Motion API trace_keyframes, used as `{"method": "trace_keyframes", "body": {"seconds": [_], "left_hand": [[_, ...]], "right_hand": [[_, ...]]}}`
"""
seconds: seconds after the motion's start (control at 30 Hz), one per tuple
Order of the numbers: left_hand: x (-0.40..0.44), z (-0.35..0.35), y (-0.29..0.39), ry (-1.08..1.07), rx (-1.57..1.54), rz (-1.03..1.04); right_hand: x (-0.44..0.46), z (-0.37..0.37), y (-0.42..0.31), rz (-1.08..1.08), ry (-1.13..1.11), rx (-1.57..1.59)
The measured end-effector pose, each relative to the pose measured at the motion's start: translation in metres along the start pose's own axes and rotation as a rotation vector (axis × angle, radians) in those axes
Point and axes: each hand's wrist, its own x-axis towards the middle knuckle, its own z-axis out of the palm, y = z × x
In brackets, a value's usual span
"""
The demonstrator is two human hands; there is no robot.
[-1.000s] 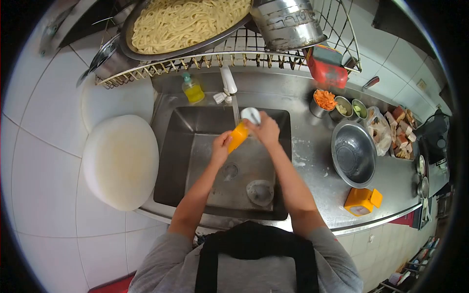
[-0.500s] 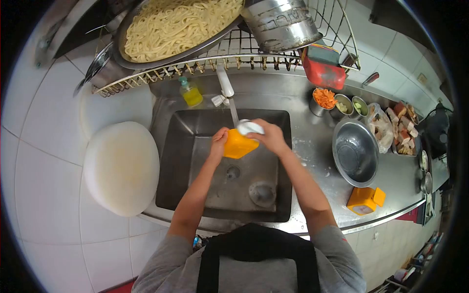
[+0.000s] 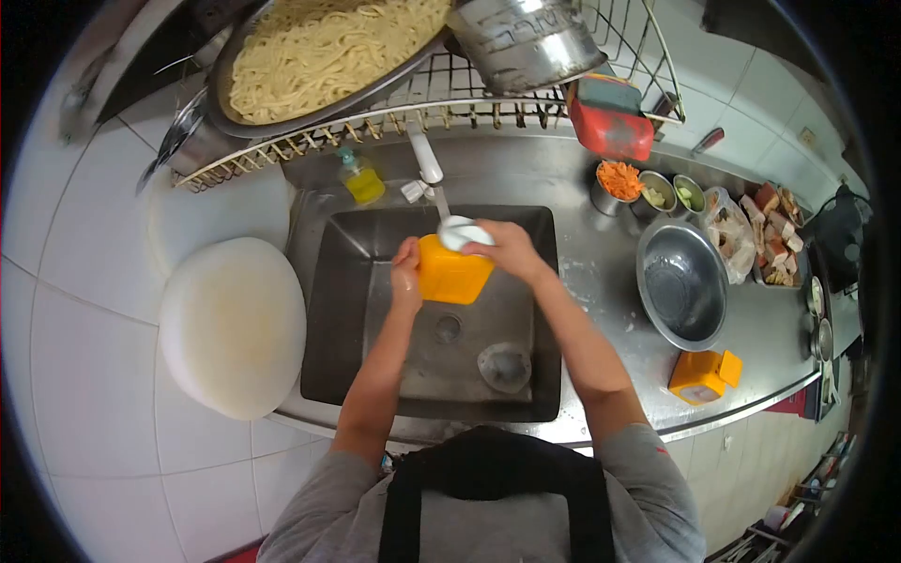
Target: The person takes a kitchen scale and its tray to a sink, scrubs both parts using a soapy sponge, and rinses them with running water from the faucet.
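Note:
Over the sink (image 3: 333,310), my left hand (image 3: 406,272) grips the left side of a yellow-orange container (image 3: 454,272). My right hand (image 3: 510,249) holds a small white object (image 3: 458,233), which looks like a cup or a lid, against the container's top edge. Just above them the white faucet (image 3: 424,155) points down, and water seems to run from it onto the white object. Near the drain (image 3: 449,327), a round clear shape (image 3: 504,367) lies at the sink's bottom right.
Right of the sink are a steel bowl (image 3: 681,284), another yellow container (image 3: 698,376), a cup of shredded carrot (image 3: 619,182) and a tray of meat (image 3: 775,239). A soap bottle (image 3: 361,178) stands behind. Noodles (image 3: 328,56) sit on the overhead rack (image 3: 375,129); white boards (image 3: 233,328) are at left.
The container has turned so its broad side faces up, and it has shifted slightly left. The white object has moved left and tilted under the faucet, together with my right hand.

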Motion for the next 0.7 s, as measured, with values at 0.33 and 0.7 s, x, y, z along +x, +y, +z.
{"method": "trace_keyframes", "body": {"seconds": [0.33, 0.7], "left_hand": [[0.031, -0.021, -0.009, -0.075, -0.076, 0.042], [0.069, -0.039, -0.031, -0.090, 0.161, 0.156]], "right_hand": [[0.030, 0.003, 0.011, 0.056, -0.028, -0.009], [0.054, -0.019, 0.040, 0.089, 0.020, -0.153]]}}
